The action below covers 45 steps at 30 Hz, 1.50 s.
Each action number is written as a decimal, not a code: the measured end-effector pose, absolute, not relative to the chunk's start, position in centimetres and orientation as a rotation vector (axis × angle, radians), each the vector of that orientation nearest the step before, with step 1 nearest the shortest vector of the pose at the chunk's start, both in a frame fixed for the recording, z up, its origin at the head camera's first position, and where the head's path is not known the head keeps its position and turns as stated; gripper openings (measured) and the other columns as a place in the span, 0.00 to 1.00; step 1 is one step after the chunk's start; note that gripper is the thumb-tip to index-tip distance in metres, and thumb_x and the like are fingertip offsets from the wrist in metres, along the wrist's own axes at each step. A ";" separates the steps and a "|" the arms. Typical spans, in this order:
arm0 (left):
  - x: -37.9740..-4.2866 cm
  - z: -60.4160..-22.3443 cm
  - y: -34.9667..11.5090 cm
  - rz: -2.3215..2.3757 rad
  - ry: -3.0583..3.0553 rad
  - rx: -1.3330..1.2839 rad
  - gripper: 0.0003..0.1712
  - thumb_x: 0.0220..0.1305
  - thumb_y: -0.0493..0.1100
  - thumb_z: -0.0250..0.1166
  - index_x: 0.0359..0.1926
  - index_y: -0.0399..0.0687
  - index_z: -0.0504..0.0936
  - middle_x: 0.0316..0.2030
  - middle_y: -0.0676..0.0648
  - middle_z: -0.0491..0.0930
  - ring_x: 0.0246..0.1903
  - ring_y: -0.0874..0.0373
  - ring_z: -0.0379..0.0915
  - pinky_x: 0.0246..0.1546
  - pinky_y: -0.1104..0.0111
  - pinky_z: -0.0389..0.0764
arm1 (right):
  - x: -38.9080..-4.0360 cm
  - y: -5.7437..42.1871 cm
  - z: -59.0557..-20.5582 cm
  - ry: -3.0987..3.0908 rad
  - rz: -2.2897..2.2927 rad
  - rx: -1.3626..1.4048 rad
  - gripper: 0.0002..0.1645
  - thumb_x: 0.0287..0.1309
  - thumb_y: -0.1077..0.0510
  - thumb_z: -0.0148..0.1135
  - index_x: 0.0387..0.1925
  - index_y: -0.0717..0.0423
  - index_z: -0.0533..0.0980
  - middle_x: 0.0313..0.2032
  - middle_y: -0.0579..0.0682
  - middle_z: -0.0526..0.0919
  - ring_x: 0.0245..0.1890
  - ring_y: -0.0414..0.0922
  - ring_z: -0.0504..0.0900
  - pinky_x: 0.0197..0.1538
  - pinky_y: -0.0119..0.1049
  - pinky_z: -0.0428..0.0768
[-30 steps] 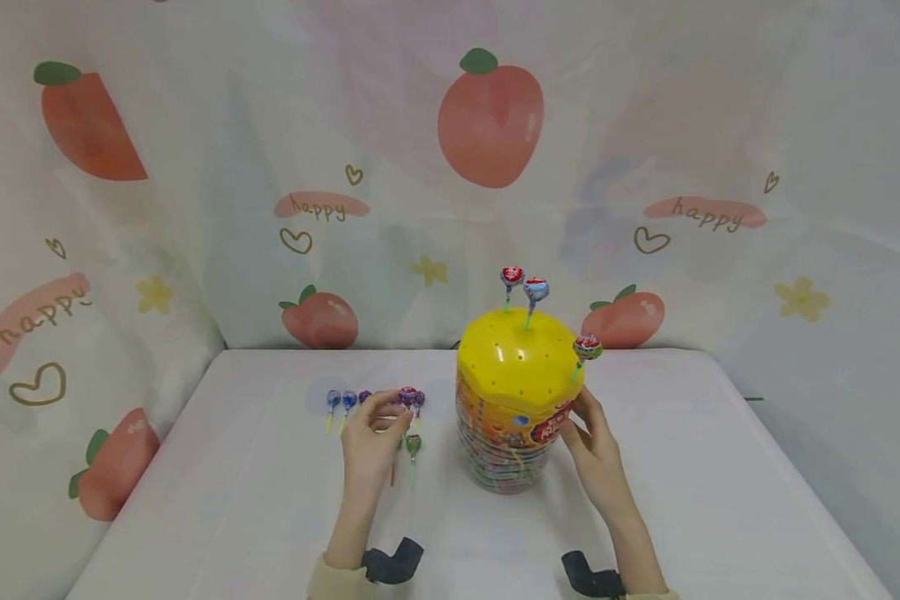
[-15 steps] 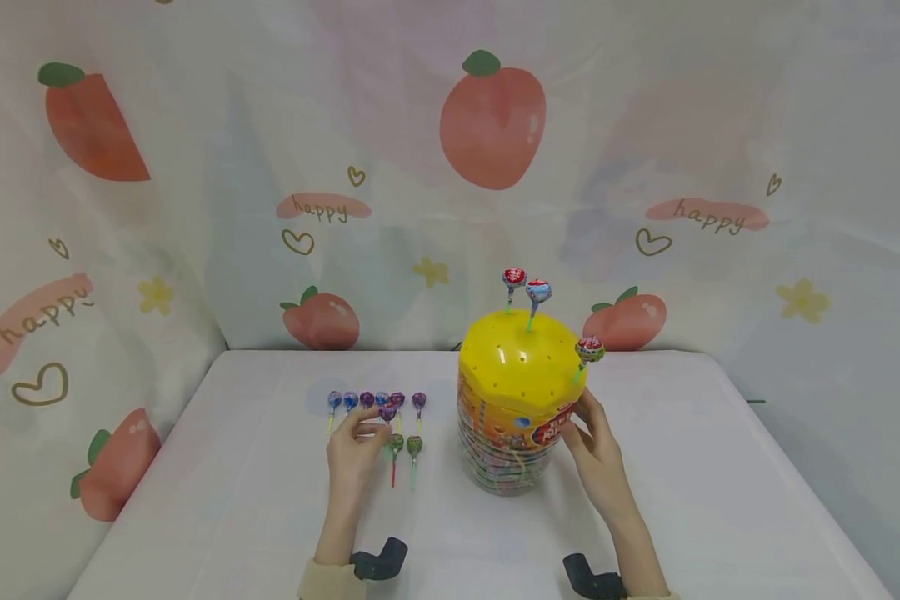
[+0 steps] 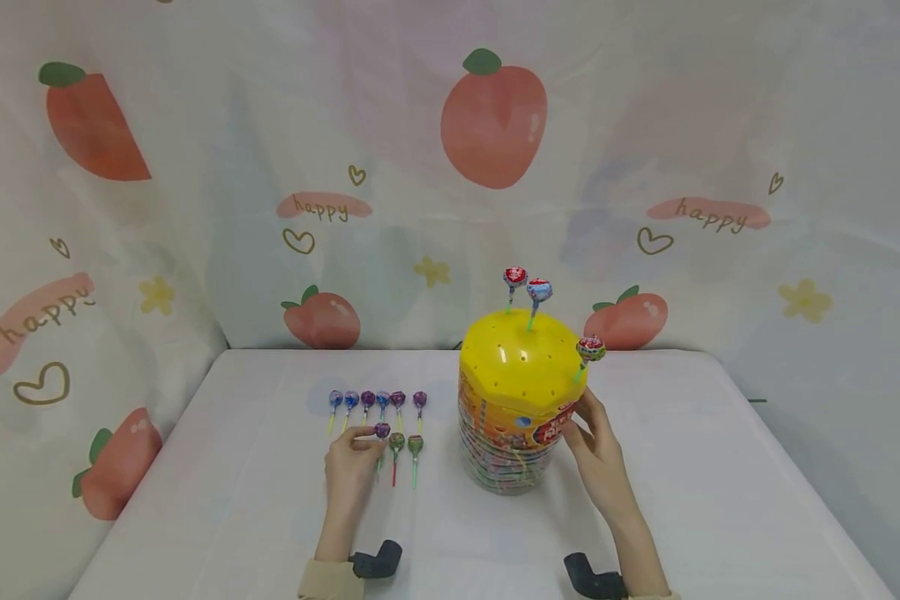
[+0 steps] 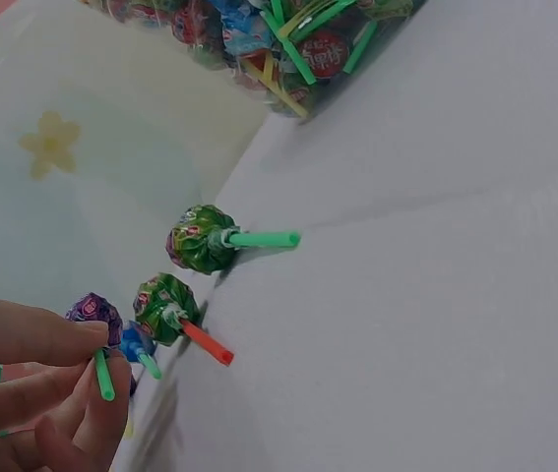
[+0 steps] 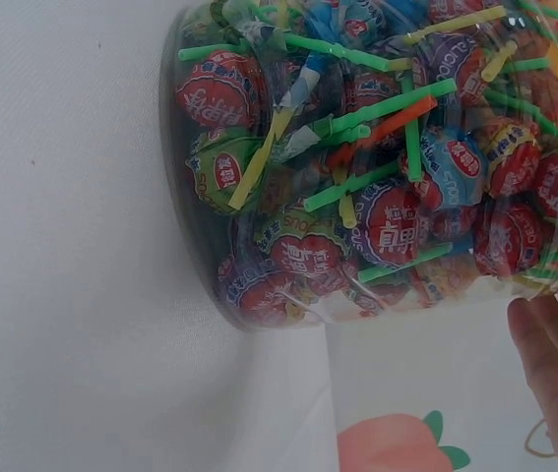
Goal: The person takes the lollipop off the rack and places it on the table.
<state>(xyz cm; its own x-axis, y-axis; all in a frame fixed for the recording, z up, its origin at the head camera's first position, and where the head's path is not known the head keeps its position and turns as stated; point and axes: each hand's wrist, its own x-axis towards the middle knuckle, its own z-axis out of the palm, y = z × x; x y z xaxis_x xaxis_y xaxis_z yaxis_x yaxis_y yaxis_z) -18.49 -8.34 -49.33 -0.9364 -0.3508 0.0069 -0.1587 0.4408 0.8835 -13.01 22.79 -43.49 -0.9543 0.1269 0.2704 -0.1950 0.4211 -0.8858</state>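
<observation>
Pinching lollipop [image 4: 98, 310], head view alone showing lid [image 3: 521, 354]

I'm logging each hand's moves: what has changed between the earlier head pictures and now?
The left hand moved leftward and toward the person, bringing its pinched purple lollipop to the left of the two green lollipops. Nothing was visibly released. The right hand stayed at the jar; the three lollipops in the yellow lid stayed put.
</observation>
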 end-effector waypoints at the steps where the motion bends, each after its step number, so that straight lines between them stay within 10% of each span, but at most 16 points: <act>1: -18.5 -49.5 -8.4 -1.491 -2.508 0.447 0.16 0.50 0.38 0.70 0.43 0.39 0.84 0.30 0.40 0.87 0.31 0.47 0.83 0.33 0.60 0.75 | -13.0 22.8 -43.5 -2.380 1.547 0.063 0.36 0.70 0.57 0.49 0.74 0.47 0.49 0.70 0.56 0.62 0.68 0.50 0.62 0.60 0.17 0.64; 25: -18.5 -50.8 -8.5 -1.245 -2.633 0.433 0.15 0.49 0.39 0.68 0.41 0.40 0.84 0.26 0.45 0.86 0.23 0.54 0.78 0.23 0.65 0.70 | -13.1 22.8 -43.6 -2.387 1.528 0.064 0.36 0.71 0.56 0.48 0.74 0.48 0.49 0.70 0.56 0.61 0.68 0.53 0.63 0.59 0.16 0.63; 37: -18.2 -50.2 -8.7 -1.239 -2.643 0.453 0.19 0.49 0.40 0.70 0.45 0.40 0.83 0.26 0.47 0.84 0.24 0.53 0.76 0.23 0.66 0.68 | -13.3 22.8 -43.8 -2.386 1.523 0.043 0.35 0.71 0.54 0.48 0.74 0.47 0.49 0.70 0.55 0.62 0.61 0.23 0.59 0.55 0.11 0.61; 45: -17.9 -48.8 -8.4 -1.293 -2.591 0.407 0.19 0.53 0.42 0.70 0.47 0.43 0.83 0.30 0.45 0.85 0.27 0.53 0.79 0.23 0.68 0.69 | -13.2 22.9 -43.8 -2.405 1.509 0.046 0.36 0.71 0.55 0.48 0.75 0.47 0.49 0.70 0.55 0.62 0.68 0.49 0.63 0.58 0.16 0.64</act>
<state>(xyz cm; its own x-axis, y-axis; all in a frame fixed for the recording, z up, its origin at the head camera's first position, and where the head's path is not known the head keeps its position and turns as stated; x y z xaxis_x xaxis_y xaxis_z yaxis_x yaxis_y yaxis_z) -17.91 -8.40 -48.83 -0.9382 -0.3391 0.0692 -0.1486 0.5754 0.8043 -13.24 22.87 -43.82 -0.9542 0.1312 0.2687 -0.1848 0.4478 -0.8748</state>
